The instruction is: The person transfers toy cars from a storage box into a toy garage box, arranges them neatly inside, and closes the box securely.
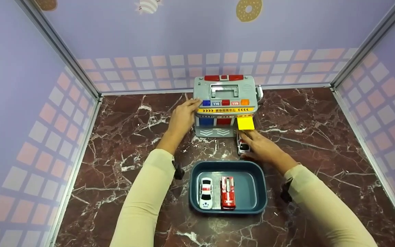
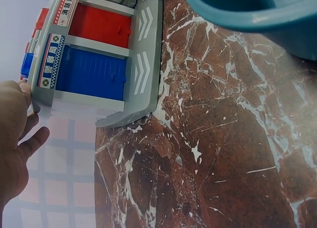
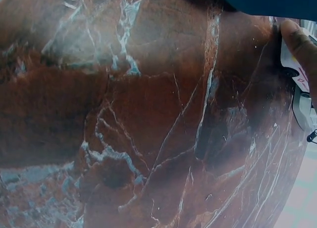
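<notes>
we rest our left hand [image 1: 182, 116] on the left edge of the grey toy station [image 1: 224, 107], its grip loose and fingers mostly straight. our right hand [image 1: 260, 145] pinches a white toy car [image 1: 244, 147] between thumb and fingers at the station's near right corner, beside the jutting yellow flap [image 1: 246, 123]. the station stands by the far edge of the marbled tabletop [image 1: 321, 154]. nearer us, a blue tray [image 1: 228, 212] carries a white police car [image 1: 206, 193] along its left edge and a red fire truck [image 1: 228, 193] near its middle.
</notes>
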Demonstrator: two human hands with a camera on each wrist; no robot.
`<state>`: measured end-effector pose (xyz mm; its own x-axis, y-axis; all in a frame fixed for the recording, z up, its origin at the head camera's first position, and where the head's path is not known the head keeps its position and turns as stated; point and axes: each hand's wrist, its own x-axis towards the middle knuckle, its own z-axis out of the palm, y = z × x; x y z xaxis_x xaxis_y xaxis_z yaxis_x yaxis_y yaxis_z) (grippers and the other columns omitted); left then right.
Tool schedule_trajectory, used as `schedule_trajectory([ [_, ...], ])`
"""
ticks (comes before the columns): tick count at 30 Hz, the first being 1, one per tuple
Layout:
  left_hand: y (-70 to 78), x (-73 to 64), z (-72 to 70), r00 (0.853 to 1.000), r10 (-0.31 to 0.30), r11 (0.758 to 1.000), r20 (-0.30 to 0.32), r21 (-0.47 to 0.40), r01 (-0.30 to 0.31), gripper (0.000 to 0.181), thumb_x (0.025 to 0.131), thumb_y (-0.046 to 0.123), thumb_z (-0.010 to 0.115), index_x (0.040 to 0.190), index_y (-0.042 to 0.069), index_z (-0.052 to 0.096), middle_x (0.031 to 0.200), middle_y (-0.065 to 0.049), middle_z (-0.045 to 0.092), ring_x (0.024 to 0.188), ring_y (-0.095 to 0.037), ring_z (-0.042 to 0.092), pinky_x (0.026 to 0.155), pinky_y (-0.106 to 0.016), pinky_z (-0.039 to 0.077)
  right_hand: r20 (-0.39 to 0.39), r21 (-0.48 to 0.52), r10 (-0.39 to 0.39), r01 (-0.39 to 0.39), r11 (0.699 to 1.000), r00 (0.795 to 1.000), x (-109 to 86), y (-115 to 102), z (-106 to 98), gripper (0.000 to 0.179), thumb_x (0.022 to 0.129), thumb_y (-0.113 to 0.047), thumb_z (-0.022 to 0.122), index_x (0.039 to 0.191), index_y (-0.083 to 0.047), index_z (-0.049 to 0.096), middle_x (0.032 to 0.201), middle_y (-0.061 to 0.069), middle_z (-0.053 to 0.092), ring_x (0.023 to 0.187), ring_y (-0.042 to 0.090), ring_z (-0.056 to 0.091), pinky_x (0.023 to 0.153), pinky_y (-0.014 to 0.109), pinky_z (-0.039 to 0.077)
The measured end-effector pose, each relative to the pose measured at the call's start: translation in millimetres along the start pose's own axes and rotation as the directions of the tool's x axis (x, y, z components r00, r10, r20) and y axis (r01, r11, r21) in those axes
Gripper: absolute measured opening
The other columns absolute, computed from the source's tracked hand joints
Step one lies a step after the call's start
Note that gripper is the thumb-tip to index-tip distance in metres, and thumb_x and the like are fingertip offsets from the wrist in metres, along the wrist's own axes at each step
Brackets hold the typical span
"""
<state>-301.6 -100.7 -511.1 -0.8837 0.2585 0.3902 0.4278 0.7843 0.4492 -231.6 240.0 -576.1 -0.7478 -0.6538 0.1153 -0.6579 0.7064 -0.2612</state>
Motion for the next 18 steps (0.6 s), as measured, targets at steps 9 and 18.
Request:
schedule_trajectory([
  [9, -1.3, -1.0, 1.5, 1.000, 0.000, 1.000, 0.001, -0.010, 0.000, 0.034, 0.109, 0.010, 0.067, 0.142, 0.013, 0.075, 0.149, -0.008, 0.074, 0.139, -0.036, 0.070, 0.121, -0.048, 0.055, -0.057, -0.030, -0.017, 0.015, 0.999, 0.998, 0.1, 1.6, 8.2, 0.087, 0.095, -0.033, 0.089, 0.164, -0.001, 0.047, 0.150, 0.030, 0.059, 0.141, 0.051, 0.055, 0.123, 0.064, 0.048],
  [18, -2.2, -1.8, 1.9, 1.000, 0.009, 1.000, -0.018, -0.015, -0.009, 0.034, 0.108, 0.009, 0.069, 0.141, 0.013, 0.076, 0.147, -0.008, 0.075, 0.139, -0.035, 0.070, 0.119, -0.048, 0.056, -0.101, -0.019, -0.022, 0.020, 1.000, 0.995, -0.6, 4.2, 15.0, 0.072, 0.094, -0.031, 0.090, 0.148, 0.004, 0.056, 0.141, 0.029, 0.061, 0.132, 0.048, 0.058, 0.115, 0.062, 0.054],
])
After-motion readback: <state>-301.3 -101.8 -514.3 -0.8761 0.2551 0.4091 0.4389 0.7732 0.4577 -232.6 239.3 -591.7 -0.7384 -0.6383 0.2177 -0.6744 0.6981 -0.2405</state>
